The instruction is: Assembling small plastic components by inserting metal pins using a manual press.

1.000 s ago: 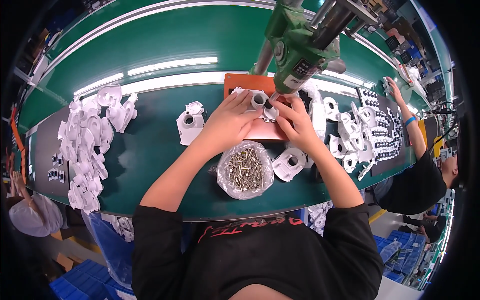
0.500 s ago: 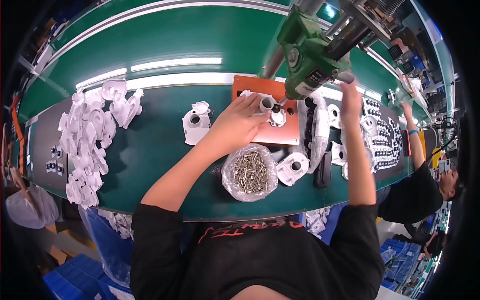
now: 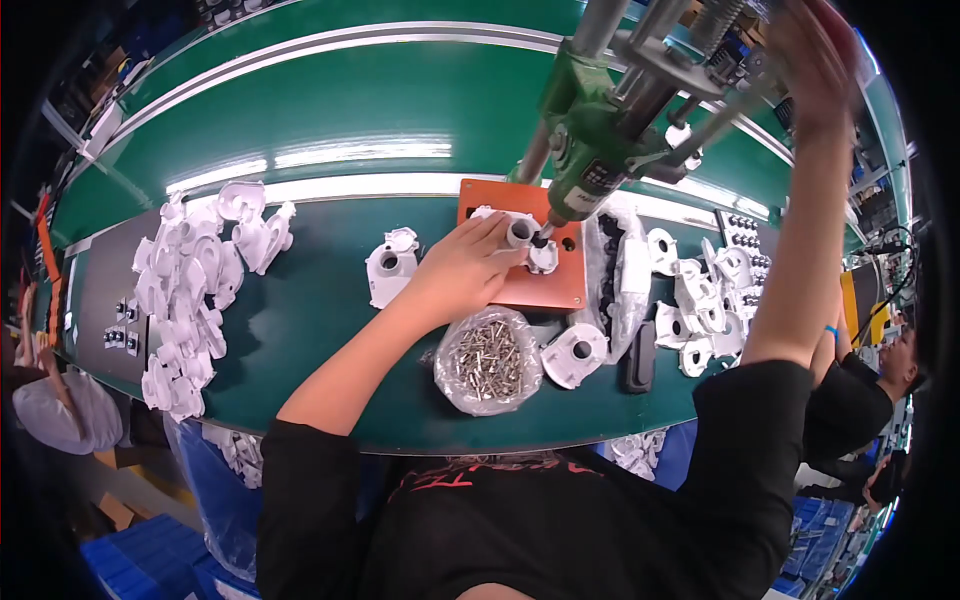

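Note:
My left hand (image 3: 468, 265) presses a white plastic housing (image 3: 520, 232) onto the orange base plate (image 3: 540, 290), fingers over its left side and thumb by its round tube. A small black piece (image 3: 541, 240) sits beside the tube, right under the tip of the green press (image 3: 590, 165). Up at the far right, my raised right hand (image 3: 815, 65) closes around the end of the press lever (image 3: 725, 120); motion blurs its fingers. A second white housing (image 3: 390, 268) lies left of the plate, and another (image 3: 575, 355) in front of it.
A clear bag of screws (image 3: 488, 362) stands near the front edge. White housings (image 3: 190, 290) heap at the left, more (image 3: 695, 305) at the right. A bag of black parts (image 3: 615, 280) and a dark case (image 3: 640, 357) lie right of the plate. A co-worker (image 3: 860, 400) is at the right.
My right hand has swung up and to the far right, and the lever with it. My left hand stays on the housing. The whole view has shifted slightly.

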Tool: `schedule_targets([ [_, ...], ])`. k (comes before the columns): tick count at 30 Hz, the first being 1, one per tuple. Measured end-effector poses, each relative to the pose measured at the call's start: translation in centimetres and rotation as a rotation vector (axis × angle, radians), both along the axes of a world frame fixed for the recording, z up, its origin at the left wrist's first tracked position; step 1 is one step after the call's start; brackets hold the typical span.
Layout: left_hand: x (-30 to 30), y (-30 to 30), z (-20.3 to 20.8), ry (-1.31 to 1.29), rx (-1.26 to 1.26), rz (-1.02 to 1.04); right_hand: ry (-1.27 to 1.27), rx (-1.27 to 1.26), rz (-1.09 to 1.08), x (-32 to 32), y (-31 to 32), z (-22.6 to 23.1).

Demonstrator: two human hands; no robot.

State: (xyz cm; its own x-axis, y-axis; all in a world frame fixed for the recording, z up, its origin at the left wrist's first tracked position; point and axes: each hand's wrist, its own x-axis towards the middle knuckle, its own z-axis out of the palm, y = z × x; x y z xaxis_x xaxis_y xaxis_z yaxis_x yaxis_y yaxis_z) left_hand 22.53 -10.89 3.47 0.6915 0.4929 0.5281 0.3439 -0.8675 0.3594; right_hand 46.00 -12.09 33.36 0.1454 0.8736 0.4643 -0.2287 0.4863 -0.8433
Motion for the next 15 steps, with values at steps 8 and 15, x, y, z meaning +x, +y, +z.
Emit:
schedule_targets([
  [8,0.0,-0.2,0.4,0.118,-0.083,0.025,-1.929,0.050,0.337,-3.1,-12.6,-13.0],
  [15,0.0,0.2,1.1,0.061,-0.248,0.087,-0.758,-0.067,0.361,2.7,-8.1,-9.2],
])
